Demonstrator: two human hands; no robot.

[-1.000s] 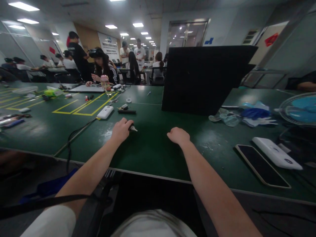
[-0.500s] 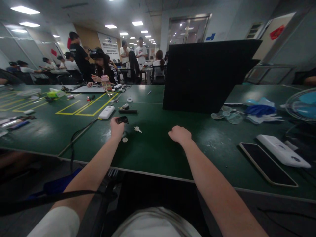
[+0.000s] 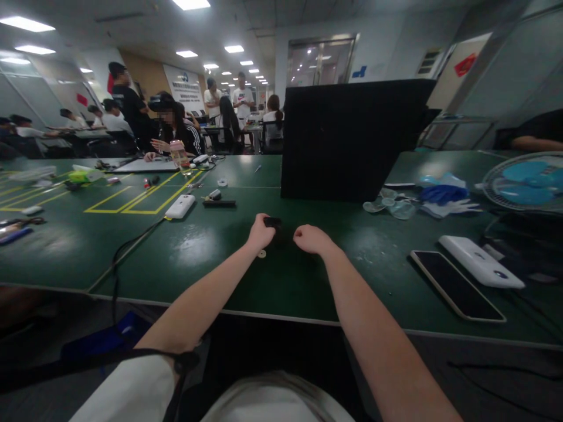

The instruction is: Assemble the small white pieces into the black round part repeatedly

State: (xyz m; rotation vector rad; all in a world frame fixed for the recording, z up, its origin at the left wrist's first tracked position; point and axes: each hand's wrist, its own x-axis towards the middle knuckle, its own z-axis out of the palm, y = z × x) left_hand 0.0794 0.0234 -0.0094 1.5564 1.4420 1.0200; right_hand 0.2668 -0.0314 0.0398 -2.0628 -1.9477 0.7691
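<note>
My left hand (image 3: 260,233) is closed on a small black part (image 3: 272,222), held just above the green table (image 3: 285,275). A small white ring (image 3: 263,254) lies on the table right under that hand. My right hand (image 3: 311,239) rests on the table as a loose fist a short way to the right; I cannot make out anything in it. The two hands are close together, in front of a black upright panel (image 3: 352,138).
A phone (image 3: 455,285) and a white power bank (image 3: 480,269) lie at the right, with a blue fan (image 3: 525,186) and blue gloves (image 3: 444,193) behind. A second white power bank (image 3: 179,206) with a black cable sits left, beside yellow floor-tape lines. Other people work at the far tables.
My left hand lifted the black part and carried it right, toward my right hand. The small white plug seen on the table before is out of sight now.
</note>
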